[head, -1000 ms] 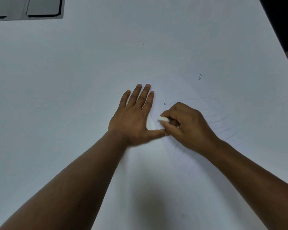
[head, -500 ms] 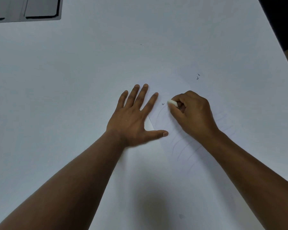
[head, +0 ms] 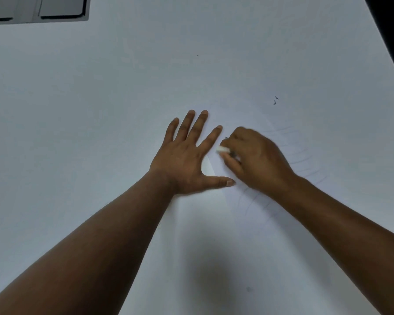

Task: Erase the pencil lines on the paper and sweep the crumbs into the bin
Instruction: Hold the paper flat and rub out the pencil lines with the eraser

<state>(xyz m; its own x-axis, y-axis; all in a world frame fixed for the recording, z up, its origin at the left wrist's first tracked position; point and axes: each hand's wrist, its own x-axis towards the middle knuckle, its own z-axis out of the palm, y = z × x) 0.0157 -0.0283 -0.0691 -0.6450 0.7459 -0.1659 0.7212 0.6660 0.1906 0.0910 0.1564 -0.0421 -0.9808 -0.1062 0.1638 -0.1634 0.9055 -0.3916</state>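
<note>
At the far left corner a grey panel with two dark-edged rectangles [head: 35, 9] is cut off by the frame, and I cannot tell what it is. My left forearm comes in from the bottom left, and my left hand [head: 187, 159] lies flat, palm down, fingers straight and spread, thumb stretched out to the right, pressing on the left part of the paper [head: 214, 235]. The sheet is nearly the same white as the table [head: 100, 98], so its edges are hard to trace; only a faint slanted border shows by my left wrist and between thumb and forefinger. Just right of my left forefinger, my right hand [head: 257, 162] is curled, pinching a small white eraser [head: 223, 150] whose end sticks out to the left; the rest is hidden in my fingers, and the hand is motion-blurred. Faint curved pencil lines [head: 303, 155] show on the paper to the right of and below that hand, partly covered by my wrist. Two dark crumbs [head: 275, 101] lie farther up and to the right, well apart from both hands.
</note>
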